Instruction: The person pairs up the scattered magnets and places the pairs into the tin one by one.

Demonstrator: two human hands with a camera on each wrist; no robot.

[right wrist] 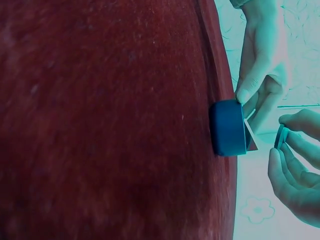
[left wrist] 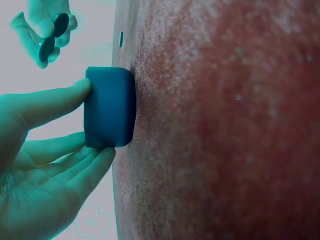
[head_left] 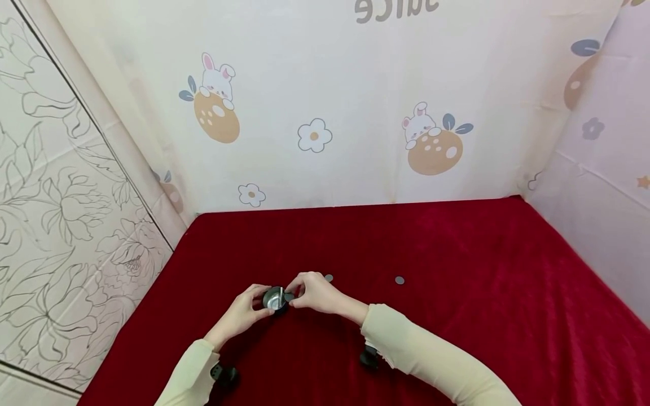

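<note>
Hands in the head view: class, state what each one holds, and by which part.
The left hand holds the small metal cup by its side wall. The right hand pinches dark discs by their edges.
</note>
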